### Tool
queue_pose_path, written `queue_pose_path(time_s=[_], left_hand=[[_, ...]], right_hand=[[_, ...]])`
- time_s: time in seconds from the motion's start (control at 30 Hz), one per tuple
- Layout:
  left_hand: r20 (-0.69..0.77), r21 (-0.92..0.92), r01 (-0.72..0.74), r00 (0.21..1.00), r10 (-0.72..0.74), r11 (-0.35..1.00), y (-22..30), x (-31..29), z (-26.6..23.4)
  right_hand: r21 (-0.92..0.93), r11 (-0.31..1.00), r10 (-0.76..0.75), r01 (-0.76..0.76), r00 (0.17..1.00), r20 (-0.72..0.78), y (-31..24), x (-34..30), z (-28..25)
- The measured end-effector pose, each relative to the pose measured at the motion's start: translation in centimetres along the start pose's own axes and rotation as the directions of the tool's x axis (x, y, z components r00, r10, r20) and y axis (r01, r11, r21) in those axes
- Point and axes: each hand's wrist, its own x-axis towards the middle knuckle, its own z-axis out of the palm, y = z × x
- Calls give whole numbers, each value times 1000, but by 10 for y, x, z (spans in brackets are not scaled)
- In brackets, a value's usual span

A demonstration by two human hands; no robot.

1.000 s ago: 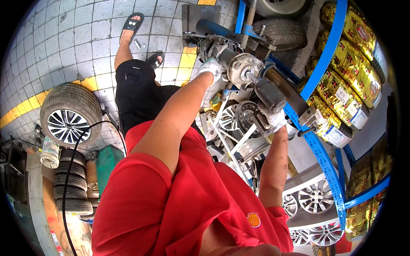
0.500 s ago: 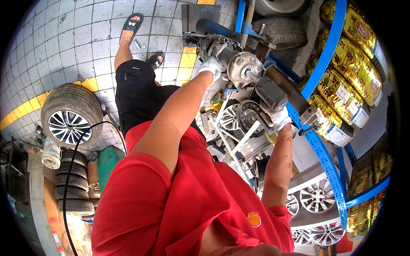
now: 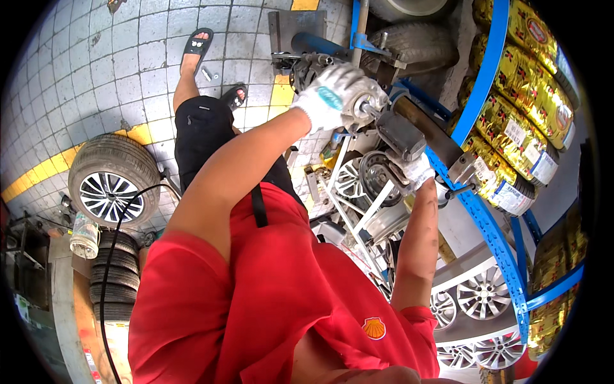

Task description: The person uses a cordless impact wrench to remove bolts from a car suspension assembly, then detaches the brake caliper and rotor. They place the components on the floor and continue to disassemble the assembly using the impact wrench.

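A car suspension strut with a coil spring (image 3: 313, 67) lies clamped in a blue-and-steel spring compressor (image 3: 364, 41). My left hand (image 3: 336, 95), in a white glove, lies over the round top mount (image 3: 363, 110) with its fingers curled around it, covering most of the spring. Lower right of it, my gloved right hand (image 3: 416, 171) grips a dark grey impact wrench (image 3: 401, 136) from below. The wrench's shaft points at the centre of the mount. Whether it is seated on the nut there I cannot make out.
Gold-wrapped tyres (image 3: 511, 131) fill a blue rack (image 3: 486, 83) close on the right. Wheel rims (image 3: 483, 294) stand below it. Left are a mounted wheel (image 3: 112, 185), stacked tyres (image 3: 115, 281) and a black hose (image 3: 105, 288). A small metal part (image 3: 206, 73) lies on the tiled floor.
My left hand has moved up and right from beside the spring onto the top mount, now hiding much of the strut. My right hand and the wrench have barely moved.
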Motion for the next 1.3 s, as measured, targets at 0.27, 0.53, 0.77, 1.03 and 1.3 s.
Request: queue_pose_path(time_s=[0.27,0.53,0.77,1.03,1.3], left_hand=[[3,-6,-9,1000,9,1000,2,7,34],[1,17,-23,1000,23,1000,-3,10,41],[-26,-10,-25,999,25,1000,0,12,39],[24,20,-43,999,43,999,-2,10,37],[78,105,2,997,-10,995,6,13,30]], right_hand=[[338,925,207,-172,976,-70,-6,-1,20],[226,966,155,-123,979,-130,-27,-11,13],[504,863,169,-32,959,-228,-28,-7,13],[459,888,159,11,930,-331,-14,1,43],[578,780,362,-241,927,-101,-64,-18,0]])
